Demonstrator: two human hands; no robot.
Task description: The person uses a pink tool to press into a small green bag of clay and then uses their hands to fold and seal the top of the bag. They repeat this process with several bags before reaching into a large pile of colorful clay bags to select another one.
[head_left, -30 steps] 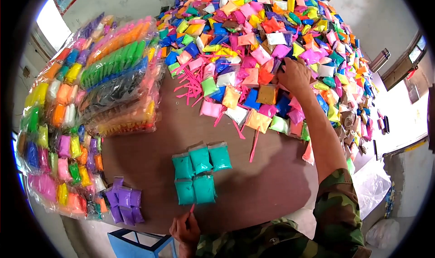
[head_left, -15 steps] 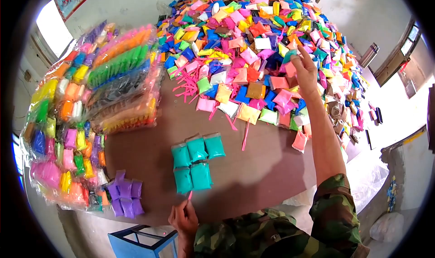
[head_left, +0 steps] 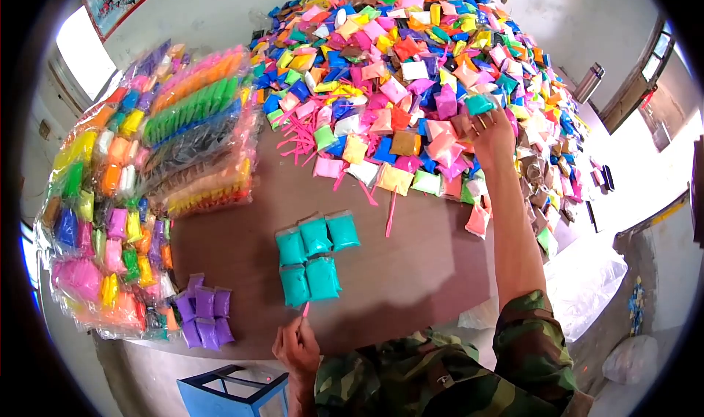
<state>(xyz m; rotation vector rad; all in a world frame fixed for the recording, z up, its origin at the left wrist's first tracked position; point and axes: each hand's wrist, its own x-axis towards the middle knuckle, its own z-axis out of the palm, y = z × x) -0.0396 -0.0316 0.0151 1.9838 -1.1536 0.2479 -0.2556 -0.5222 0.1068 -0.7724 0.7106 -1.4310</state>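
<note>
At the table's near edge, my left hand [head_left: 297, 346] is closed around a small pink plastic stick [head_left: 306, 310], its tip poking up between thumb and finger. My right hand [head_left: 490, 133] reaches over the front of the big heap of coloured packets [head_left: 411, 87]. In its fingers is a teal packet [head_left: 480, 104], lifted above the heap. Just beyond my left hand lie several teal packets [head_left: 322, 278] in two rows, three behind and two in front. Left of them sits a small cluster of purple packets [head_left: 205, 314].
Clear bags of coloured packets [head_left: 198, 116] are stacked along the left side of the brown table [head_left: 411, 270]. Loose pink sticks [head_left: 301, 135] lie at the heap's left front. A blue stool [head_left: 227, 395] stands below the near edge; clear plastic bags [head_left: 587, 285] are at the right.
My right hand has moved slightly down toward me, and the teal packet now shows fully in its fingers. My left hand stays in place with the pink stick. The view has shifted a little.
</note>
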